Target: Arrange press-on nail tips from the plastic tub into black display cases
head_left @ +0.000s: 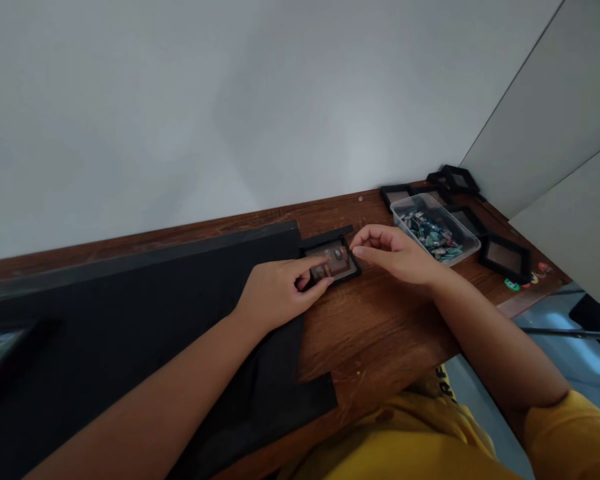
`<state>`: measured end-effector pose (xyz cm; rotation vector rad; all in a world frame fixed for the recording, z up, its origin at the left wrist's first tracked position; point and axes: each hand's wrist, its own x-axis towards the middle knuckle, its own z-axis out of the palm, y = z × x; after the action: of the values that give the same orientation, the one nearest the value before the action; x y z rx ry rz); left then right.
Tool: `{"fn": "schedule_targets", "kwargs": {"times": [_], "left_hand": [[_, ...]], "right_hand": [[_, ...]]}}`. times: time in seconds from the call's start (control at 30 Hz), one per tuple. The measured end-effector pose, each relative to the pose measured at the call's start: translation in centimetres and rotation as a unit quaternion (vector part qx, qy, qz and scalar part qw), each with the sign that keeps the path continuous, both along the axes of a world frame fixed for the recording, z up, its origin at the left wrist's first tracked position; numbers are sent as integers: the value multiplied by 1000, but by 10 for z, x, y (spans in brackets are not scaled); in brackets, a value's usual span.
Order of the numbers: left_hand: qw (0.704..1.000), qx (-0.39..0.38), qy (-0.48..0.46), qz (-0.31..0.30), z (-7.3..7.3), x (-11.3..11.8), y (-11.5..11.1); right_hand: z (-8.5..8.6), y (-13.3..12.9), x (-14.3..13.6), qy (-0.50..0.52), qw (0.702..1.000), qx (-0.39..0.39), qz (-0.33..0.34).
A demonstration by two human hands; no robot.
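Note:
A small black frame lies flat on the brown wooden table, with a few small pieces on its greyish inside. My left hand rests at its left side, thumb and index finger apart, the fingertips touching the frame and its inner surface. At the frame's right edge is my right hand, its thumb and index fingertips brought together; whatever they may hold is too small to make out. A clear plastic box full of small greenish and reddish pieces stands just beyond my right hand.
More black frames lie around the box at the right. Small coloured pieces sit near the table's right edge. A black mat covers the left side, and a white wall rises behind.

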<state>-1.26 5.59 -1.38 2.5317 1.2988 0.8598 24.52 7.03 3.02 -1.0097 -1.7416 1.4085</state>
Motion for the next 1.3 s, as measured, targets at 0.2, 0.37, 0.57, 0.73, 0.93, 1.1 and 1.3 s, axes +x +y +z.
{"fn": "schedule_targets", "kwargs": {"times": [0.2, 0.37, 0.57, 0.73, 0.93, 1.1, 1.3], "left_hand": [[992, -99, 54, 51, 9, 6, 0], [991, -118, 45, 54, 10, 7, -1], [994, -101, 25, 33, 7, 4, 1], [999, -41, -24, 15, 7, 3, -2], [988, 91, -122, 2, 11, 2, -7], [978, 149, -142, 35, 11, 2, -3], [973, 168, -153, 36, 10, 1, 1]], "right_hand": [[10, -7, 1, -9, 997, 70, -28], [19, -6, 12, -11, 985, 139, -100], [25, 7, 46, -66, 923, 246, -287], [23, 17, 82, -317, 830, 212, -407], [13, 23, 89, -527, 802, 72, -271], [15, 24, 80, -544, 804, 27, -239], [13, 26, 82, -531, 804, 56, -263]]}}
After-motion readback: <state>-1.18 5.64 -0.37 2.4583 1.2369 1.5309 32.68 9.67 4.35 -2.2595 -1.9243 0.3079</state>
